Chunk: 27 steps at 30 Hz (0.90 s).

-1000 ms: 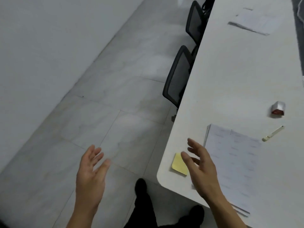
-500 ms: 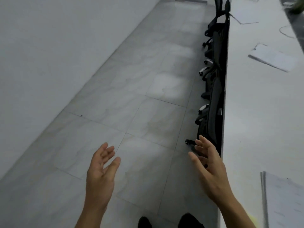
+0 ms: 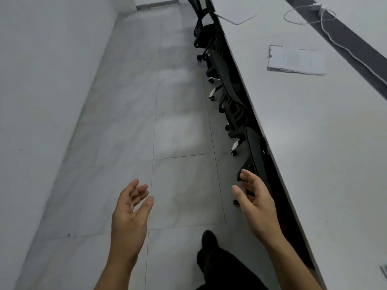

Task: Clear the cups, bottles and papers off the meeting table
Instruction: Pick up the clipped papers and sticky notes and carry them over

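The left hand (image 3: 129,212) is held over the floor (image 3: 117,130), fingers loosely spread, nothing gripped. The right hand (image 3: 255,206) is likewise relaxed and empty, in front of the tucked-in chairs (image 3: 230,105) and beside the table (image 3: 314,147) edge, not touching it. A walk along the table between pick-ups is judged to be the step in hand. A stapled sheaf of papers (image 3: 296,61) lies well ahead, a single sheet (image 3: 236,17) farther off, a cable (image 3: 335,40) beyond. Closing on the sheaf and a reach across the edge are called for next. Against half a second ago, the sheaf is seen nearer and the near stack (image 3: 384,273) is reduced to a corner at the lower right. Both hands have been kept empty.
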Each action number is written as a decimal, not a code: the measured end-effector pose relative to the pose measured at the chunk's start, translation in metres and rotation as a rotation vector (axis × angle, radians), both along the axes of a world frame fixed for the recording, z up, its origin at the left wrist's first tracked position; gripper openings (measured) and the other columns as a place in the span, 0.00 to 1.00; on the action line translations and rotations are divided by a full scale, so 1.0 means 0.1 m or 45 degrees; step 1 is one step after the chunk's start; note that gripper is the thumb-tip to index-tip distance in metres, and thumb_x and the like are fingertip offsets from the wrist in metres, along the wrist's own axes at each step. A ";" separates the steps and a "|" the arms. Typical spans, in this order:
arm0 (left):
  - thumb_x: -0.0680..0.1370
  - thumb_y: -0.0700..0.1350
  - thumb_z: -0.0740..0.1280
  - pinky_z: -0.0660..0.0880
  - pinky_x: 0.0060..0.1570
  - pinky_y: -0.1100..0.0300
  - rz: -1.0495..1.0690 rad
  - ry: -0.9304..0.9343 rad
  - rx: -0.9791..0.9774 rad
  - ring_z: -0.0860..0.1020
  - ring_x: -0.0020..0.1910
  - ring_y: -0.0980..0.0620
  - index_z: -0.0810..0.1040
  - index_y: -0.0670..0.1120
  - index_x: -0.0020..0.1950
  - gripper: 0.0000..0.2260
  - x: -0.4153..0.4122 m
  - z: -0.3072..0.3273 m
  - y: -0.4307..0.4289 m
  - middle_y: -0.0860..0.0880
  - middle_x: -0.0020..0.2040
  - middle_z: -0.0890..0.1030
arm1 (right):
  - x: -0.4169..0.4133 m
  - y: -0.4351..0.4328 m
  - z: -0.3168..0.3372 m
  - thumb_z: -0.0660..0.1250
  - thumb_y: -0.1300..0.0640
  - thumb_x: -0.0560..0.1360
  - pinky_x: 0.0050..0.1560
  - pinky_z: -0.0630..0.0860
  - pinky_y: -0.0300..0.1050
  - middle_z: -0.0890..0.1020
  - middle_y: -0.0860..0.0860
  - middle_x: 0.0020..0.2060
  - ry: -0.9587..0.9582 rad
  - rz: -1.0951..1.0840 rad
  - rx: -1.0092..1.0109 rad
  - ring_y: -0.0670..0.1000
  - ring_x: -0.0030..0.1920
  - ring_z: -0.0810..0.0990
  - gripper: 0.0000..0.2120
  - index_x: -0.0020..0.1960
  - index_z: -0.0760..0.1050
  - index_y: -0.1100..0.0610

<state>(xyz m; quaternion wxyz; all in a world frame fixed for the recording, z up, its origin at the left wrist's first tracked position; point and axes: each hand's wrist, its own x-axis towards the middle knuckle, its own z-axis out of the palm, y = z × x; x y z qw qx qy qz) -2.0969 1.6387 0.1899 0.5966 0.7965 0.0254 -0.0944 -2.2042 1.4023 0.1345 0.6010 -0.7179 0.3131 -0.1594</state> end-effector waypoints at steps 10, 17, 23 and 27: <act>0.78 0.37 0.68 0.73 0.55 0.62 0.002 -0.075 -0.065 0.79 0.61 0.57 0.72 0.53 0.69 0.22 2.55 0.26 -0.59 0.53 0.61 0.80 | 2.74 -0.67 0.45 0.69 0.56 0.78 0.53 0.74 0.30 0.76 0.41 0.64 -0.082 0.079 -0.011 0.39 0.62 0.76 0.22 0.70 0.70 0.48; 0.79 0.38 0.68 0.74 0.56 0.62 -0.208 0.013 -0.104 0.78 0.60 0.59 0.72 0.56 0.66 0.20 4.60 -0.15 -1.47 0.54 0.60 0.80 | 4.37 -1.31 0.10 0.70 0.55 0.77 0.55 0.76 0.36 0.77 0.41 0.63 0.020 -0.148 -0.020 0.40 0.62 0.77 0.21 0.66 0.70 0.39; 0.79 0.39 0.68 0.73 0.53 0.66 -0.611 -0.058 -0.045 0.78 0.60 0.58 0.71 0.53 0.69 0.20 6.18 0.12 -2.71 0.54 0.60 0.79 | 5.30 -2.05 0.41 0.70 0.54 0.77 0.54 0.75 0.34 0.77 0.39 0.64 -0.014 -0.509 -0.082 0.39 0.63 0.76 0.22 0.69 0.71 0.44; 0.79 0.39 0.67 0.73 0.54 0.64 -0.888 -0.091 -0.059 0.77 0.61 0.59 0.71 0.52 0.71 0.21 6.66 0.32 -3.61 0.54 0.60 0.79 | 5.51 -2.50 0.51 0.70 0.54 0.77 0.51 0.74 0.28 0.77 0.39 0.62 -0.034 -0.779 -0.038 0.38 0.62 0.76 0.21 0.68 0.71 0.44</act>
